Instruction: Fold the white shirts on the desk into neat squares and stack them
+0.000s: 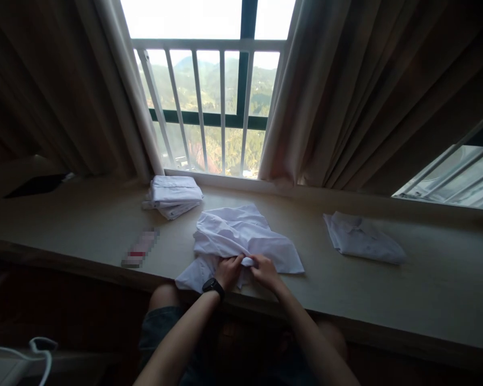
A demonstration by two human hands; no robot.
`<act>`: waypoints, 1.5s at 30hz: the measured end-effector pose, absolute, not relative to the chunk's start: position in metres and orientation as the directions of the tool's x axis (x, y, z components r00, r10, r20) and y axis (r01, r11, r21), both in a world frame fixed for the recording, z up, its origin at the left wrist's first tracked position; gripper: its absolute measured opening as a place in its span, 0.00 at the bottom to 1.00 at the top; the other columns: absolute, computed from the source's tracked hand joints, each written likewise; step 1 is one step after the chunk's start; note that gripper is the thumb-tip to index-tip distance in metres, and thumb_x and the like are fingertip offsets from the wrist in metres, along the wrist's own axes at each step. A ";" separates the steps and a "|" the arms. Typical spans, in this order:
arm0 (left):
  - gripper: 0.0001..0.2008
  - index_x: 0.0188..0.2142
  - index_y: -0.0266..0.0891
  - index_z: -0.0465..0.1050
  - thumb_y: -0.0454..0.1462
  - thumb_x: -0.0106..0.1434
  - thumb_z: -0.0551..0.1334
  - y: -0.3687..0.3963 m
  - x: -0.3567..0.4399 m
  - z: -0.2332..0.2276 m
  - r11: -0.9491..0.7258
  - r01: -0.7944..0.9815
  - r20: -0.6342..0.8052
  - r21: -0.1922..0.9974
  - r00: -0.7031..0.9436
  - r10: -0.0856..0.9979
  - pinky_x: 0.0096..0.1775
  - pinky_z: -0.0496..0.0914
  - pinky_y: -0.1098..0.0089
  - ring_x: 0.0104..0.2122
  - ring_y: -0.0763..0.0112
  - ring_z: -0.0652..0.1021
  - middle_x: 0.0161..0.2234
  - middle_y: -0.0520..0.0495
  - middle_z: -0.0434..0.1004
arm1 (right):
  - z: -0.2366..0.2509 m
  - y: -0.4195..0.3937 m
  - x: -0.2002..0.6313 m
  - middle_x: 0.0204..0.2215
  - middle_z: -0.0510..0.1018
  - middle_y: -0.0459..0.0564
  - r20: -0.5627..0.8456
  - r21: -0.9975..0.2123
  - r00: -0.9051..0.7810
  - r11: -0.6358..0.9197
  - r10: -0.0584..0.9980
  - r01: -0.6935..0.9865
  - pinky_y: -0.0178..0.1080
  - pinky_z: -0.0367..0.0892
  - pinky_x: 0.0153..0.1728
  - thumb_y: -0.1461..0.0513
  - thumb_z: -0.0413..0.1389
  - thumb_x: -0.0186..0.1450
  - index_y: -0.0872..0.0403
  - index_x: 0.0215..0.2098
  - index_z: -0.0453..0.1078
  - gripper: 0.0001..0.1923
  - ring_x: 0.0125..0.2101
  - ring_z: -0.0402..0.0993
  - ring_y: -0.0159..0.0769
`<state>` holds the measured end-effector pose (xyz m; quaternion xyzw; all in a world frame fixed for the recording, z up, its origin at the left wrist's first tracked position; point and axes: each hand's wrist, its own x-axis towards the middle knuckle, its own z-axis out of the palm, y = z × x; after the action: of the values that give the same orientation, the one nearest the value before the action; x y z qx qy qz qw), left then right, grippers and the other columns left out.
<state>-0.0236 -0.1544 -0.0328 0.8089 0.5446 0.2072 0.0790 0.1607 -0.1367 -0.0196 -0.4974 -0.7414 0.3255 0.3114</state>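
Observation:
A white shirt (233, 230) lies loosely spread and creased on the ledge in front of me, one part hanging toward the front edge. My left hand (228, 272), with a black watch on its wrist, is closed on the shirt's near edge. Right beside it, my right hand (264, 272) pinches the same edge, and a small bunched fold of cloth shows between the two hands. Some fingertips are hidden by the fabric.
A stack of folded white shirts (176, 194) sits at the back left by the window. Another folded white shirt (364, 238) lies to the right. A blurred pinkish flat item (141, 247) rests on the left, and a dark flat object (38, 185) lies farther left. Curtains (330, 96) frame the barred window.

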 end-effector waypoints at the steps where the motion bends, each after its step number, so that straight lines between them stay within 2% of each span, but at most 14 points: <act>1: 0.16 0.56 0.41 0.71 0.36 0.72 0.53 -0.158 -0.024 -0.026 -0.398 0.840 0.256 0.368 0.320 0.912 0.47 0.71 0.63 0.43 0.61 0.80 0.43 0.42 0.81 | -0.012 -0.138 0.159 0.42 0.82 0.50 0.138 -0.786 -0.265 0.269 0.954 0.556 0.45 0.70 0.49 0.63 0.57 0.58 0.49 0.43 0.78 0.15 0.44 0.78 0.44; 4: 0.16 0.56 0.41 0.70 0.37 0.72 0.52 -0.165 -0.027 0.003 -0.437 0.805 0.321 0.402 0.322 0.890 0.46 0.71 0.66 0.43 0.63 0.80 0.43 0.42 0.81 | 0.026 -0.140 0.166 0.36 0.82 0.48 0.197 -0.804 -0.212 0.281 0.957 0.525 0.41 0.70 0.43 0.60 0.56 0.61 0.50 0.38 0.77 0.10 0.38 0.78 0.42; 9: 0.18 0.58 0.42 0.67 0.37 0.69 0.58 -0.159 -0.044 0.063 -0.377 0.784 0.383 0.492 0.194 0.903 0.44 0.71 0.67 0.43 0.62 0.80 0.46 0.42 0.80 | 0.111 -0.156 0.178 0.31 0.80 0.46 0.369 -0.826 -0.099 0.375 0.924 0.421 0.36 0.67 0.35 0.56 0.59 0.61 0.52 0.39 0.76 0.11 0.32 0.73 0.36; 13: 0.21 0.56 0.39 0.68 0.40 0.65 0.62 -0.149 -0.061 0.114 -0.277 0.752 0.342 0.598 0.073 0.937 0.38 0.71 0.68 0.33 0.65 0.80 0.35 0.46 0.80 | 0.164 -0.165 0.188 0.28 0.76 0.45 0.447 -0.852 0.013 0.421 0.895 0.312 0.34 0.65 0.31 0.53 0.61 0.59 0.54 0.39 0.75 0.14 0.28 0.69 0.33; 18: 0.13 0.43 0.35 0.72 0.40 0.62 0.61 -0.149 -0.068 0.202 -0.241 0.343 0.272 0.908 -0.045 0.961 0.27 0.71 0.73 0.24 0.74 0.74 0.27 0.51 0.73 | 0.206 -0.167 0.212 0.31 0.79 0.47 0.452 -0.817 -0.021 0.423 0.892 0.391 0.36 0.68 0.35 0.52 0.63 0.57 0.54 0.39 0.77 0.17 0.31 0.73 0.36; 21: 0.11 0.39 0.37 0.70 0.40 0.59 0.62 -0.156 -0.059 0.257 -0.337 0.164 0.355 0.927 -0.100 0.930 0.24 0.69 0.75 0.23 0.76 0.71 0.26 0.54 0.70 | 0.222 -0.177 0.215 0.44 0.80 0.51 0.374 -0.814 -0.188 0.419 0.908 0.404 0.41 0.70 0.43 0.52 0.66 0.54 0.51 0.50 0.76 0.27 0.43 0.76 0.43; 24: 0.08 0.36 0.38 0.71 0.39 0.58 0.61 -0.166 -0.042 0.295 -0.405 0.190 0.409 0.894 0.020 0.912 0.22 0.63 0.78 0.21 0.76 0.69 0.23 0.54 0.68 | 0.229 -0.191 0.196 0.60 0.71 0.51 0.396 -0.787 -0.284 0.483 0.873 0.385 0.44 0.67 0.51 0.50 0.66 0.56 0.44 0.63 0.65 0.38 0.57 0.69 0.47; 27: 0.07 0.36 0.37 0.73 0.38 0.59 0.61 -0.177 -0.026 0.312 -0.458 0.292 0.437 0.839 0.138 0.889 0.21 0.59 0.78 0.21 0.77 0.69 0.23 0.53 0.69 | 0.231 -0.195 0.168 0.51 0.77 0.51 0.450 -0.738 -0.219 0.499 0.866 0.455 0.41 0.68 0.47 0.49 0.63 0.59 0.47 0.61 0.67 0.33 0.49 0.74 0.44; 30: 0.07 0.36 0.37 0.73 0.38 0.59 0.62 -0.190 -0.022 0.319 -0.488 0.331 0.450 0.807 0.189 0.873 0.21 0.58 0.78 0.21 0.78 0.68 0.23 0.53 0.69 | 0.240 -0.184 0.157 0.31 0.79 0.48 0.453 -0.710 -0.151 0.458 0.878 0.535 0.37 0.66 0.36 0.51 0.55 0.65 0.54 0.42 0.76 0.17 0.33 0.74 0.37; 32: 0.08 0.36 0.37 0.72 0.39 0.59 0.65 -0.198 -0.025 0.323 -0.451 0.281 0.392 0.847 0.241 0.888 0.20 0.59 0.78 0.20 0.78 0.68 0.23 0.53 0.69 | 0.253 -0.176 0.161 0.29 0.77 0.47 0.474 -0.677 -0.130 0.455 0.871 0.578 0.36 0.64 0.34 0.54 0.50 0.67 0.54 0.37 0.75 0.15 0.31 0.72 0.35; 36: 0.11 0.38 0.38 0.66 0.36 0.59 0.66 -0.210 -0.025 0.329 -0.224 0.044 0.211 0.974 0.203 0.956 0.24 0.71 0.74 0.23 0.74 0.75 0.26 0.52 0.72 | 0.282 -0.192 0.170 0.44 0.77 0.53 0.646 -0.488 -0.061 0.473 0.761 0.734 0.39 0.66 0.38 0.53 0.56 0.64 0.53 0.49 0.71 0.18 0.38 0.73 0.39; 39: 0.12 0.38 0.39 0.60 0.33 0.60 0.64 -0.213 -0.012 0.326 -0.151 -0.182 0.164 0.972 0.061 0.985 0.31 0.77 0.67 0.29 0.71 0.79 0.31 0.50 0.74 | 0.290 -0.235 0.162 0.44 0.76 0.55 0.723 -0.419 -0.025 0.467 0.690 0.779 0.40 0.68 0.38 0.51 0.56 0.65 0.52 0.53 0.67 0.21 0.38 0.74 0.39; 42: 0.12 0.37 0.40 0.57 0.31 0.61 0.63 -0.215 0.006 0.320 -0.173 -0.343 0.181 0.923 -0.008 0.983 0.35 0.78 0.66 0.30 0.73 0.79 0.33 0.51 0.72 | 0.278 -0.267 0.147 0.35 0.78 0.54 0.576 -0.385 -0.075 0.351 0.814 0.853 0.41 0.69 0.35 0.47 0.53 0.66 0.53 0.57 0.63 0.27 0.32 0.76 0.41; 45: 0.12 0.36 0.40 0.58 0.30 0.60 0.63 -0.223 0.020 0.316 -0.201 -0.424 0.214 0.883 -0.017 0.977 0.37 0.79 0.66 0.31 0.75 0.78 0.33 0.53 0.69 | 0.257 -0.265 0.138 0.34 0.80 0.57 0.406 -0.354 -0.047 0.205 0.913 0.912 0.45 0.69 0.36 0.47 0.54 0.67 0.57 0.61 0.58 0.31 0.32 0.77 0.47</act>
<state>0.0196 -0.2227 0.3157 0.4378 0.3157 0.6395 0.5475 0.1384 -0.2654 0.2573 -0.6306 -0.7236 0.0002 0.2807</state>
